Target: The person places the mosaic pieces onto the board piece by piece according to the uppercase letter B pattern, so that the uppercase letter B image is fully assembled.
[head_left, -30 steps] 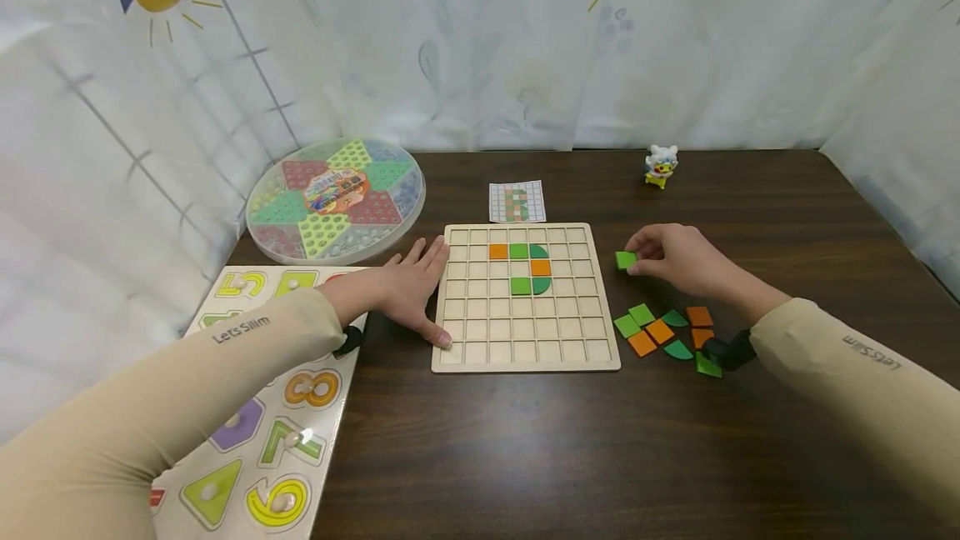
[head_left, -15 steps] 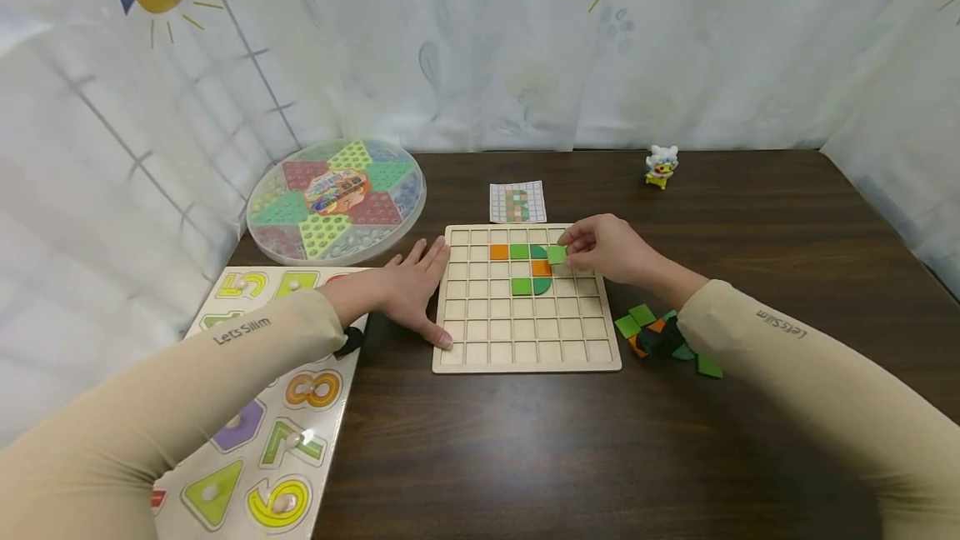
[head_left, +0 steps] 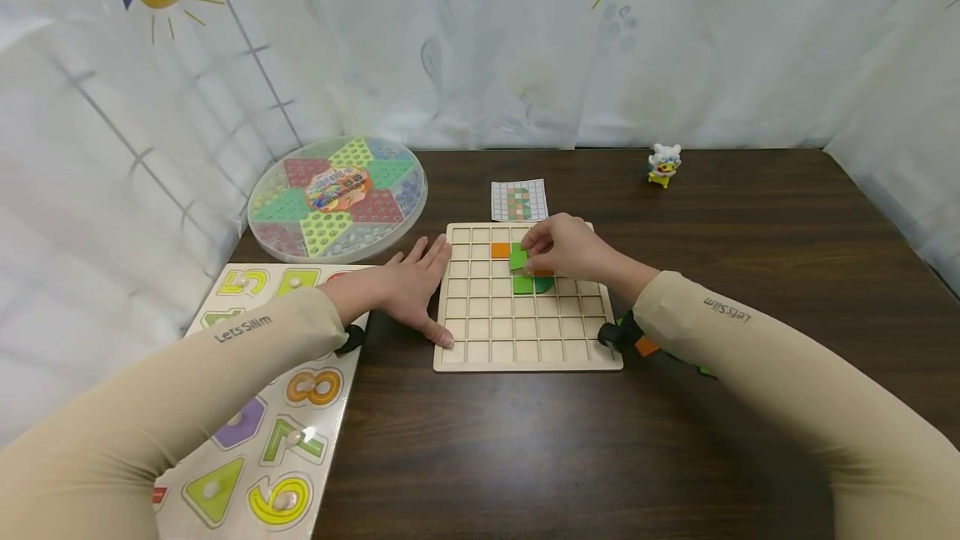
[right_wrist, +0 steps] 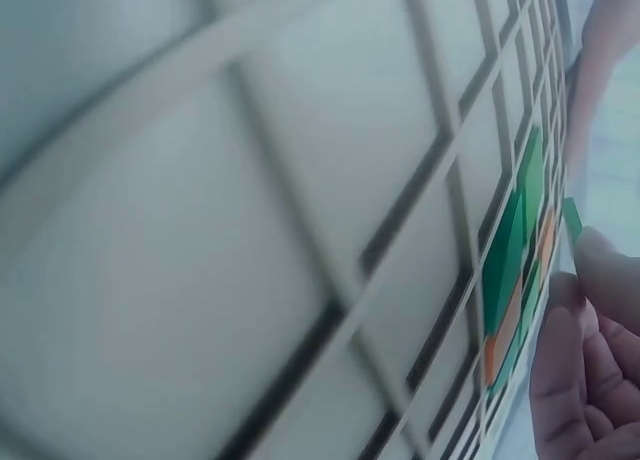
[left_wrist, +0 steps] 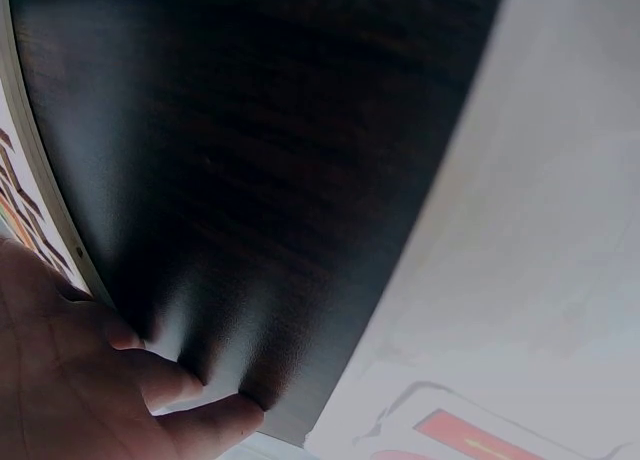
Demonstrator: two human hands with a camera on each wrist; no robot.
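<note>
A square wooden grid board (head_left: pixel 526 330) lies on the dark table. My left hand (head_left: pixel 408 288) rests spread at its left edge, thumb on the lower corner; the left wrist view shows the fingers (left_wrist: pixel 215 420) beside the rim. My right hand (head_left: pixel 570 250) pinches a green square tile (head_left: pixel 517 257) over the board's upper part. In the right wrist view this tile (right_wrist: pixel 572 218) is held just off the grid. An orange tile (head_left: pixel 500 250), a green tile (head_left: pixel 522 285) and a dark green quarter-round piece (head_left: pixel 543 283) sit in the cells. My right fingers hide other placed pieces.
Behind the board lies a small pattern card (head_left: pixel 519 200). Loose tiles (head_left: pixel 647 346) are partly hidden under the right forearm. At left are a Chinese checkers set (head_left: pixel 337 198) and a number puzzle board (head_left: pixel 330 432). A small figurine (head_left: pixel 663 165) stands at back right.
My right hand has carried the green tile leftward from the table beside the board to above the grid's upper cells. The left hand has stayed put at the board's edge.
</note>
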